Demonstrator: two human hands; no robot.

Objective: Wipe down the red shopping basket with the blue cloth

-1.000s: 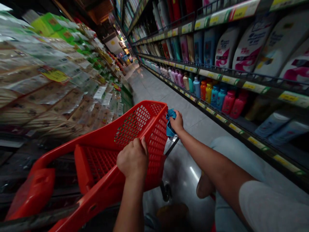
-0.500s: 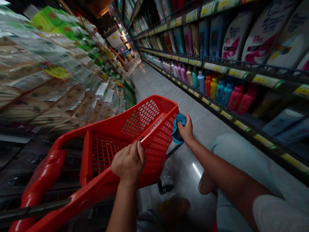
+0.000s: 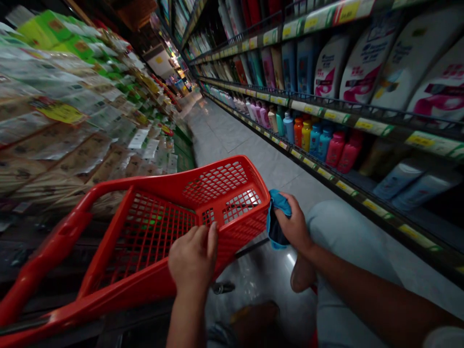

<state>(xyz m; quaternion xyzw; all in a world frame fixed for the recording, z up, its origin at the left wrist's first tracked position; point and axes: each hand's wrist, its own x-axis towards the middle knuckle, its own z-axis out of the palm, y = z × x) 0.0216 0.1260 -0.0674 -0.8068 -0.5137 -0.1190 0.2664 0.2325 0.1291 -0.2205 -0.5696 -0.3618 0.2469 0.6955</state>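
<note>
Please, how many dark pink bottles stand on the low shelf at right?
2. One dark pink bottle stands beside a second dark pink bottle, right of the blue bottles; more may hide behind.

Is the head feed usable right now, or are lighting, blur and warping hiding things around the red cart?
Head view: the wide lens bends the red cart and the shelves of shampoo bottles; the packaged goods at left smear with blur; the polished floor glares below the blue cloth in the right hand; the shoe sits dark.

A shopper's left hand (image 3: 192,261) grips the rim of a red shopping cart (image 3: 137,290), the right hand (image 3: 295,224) clutching a blue cloth (image 3: 276,227) near shampoo shelves (image 3: 362,72).
</note>
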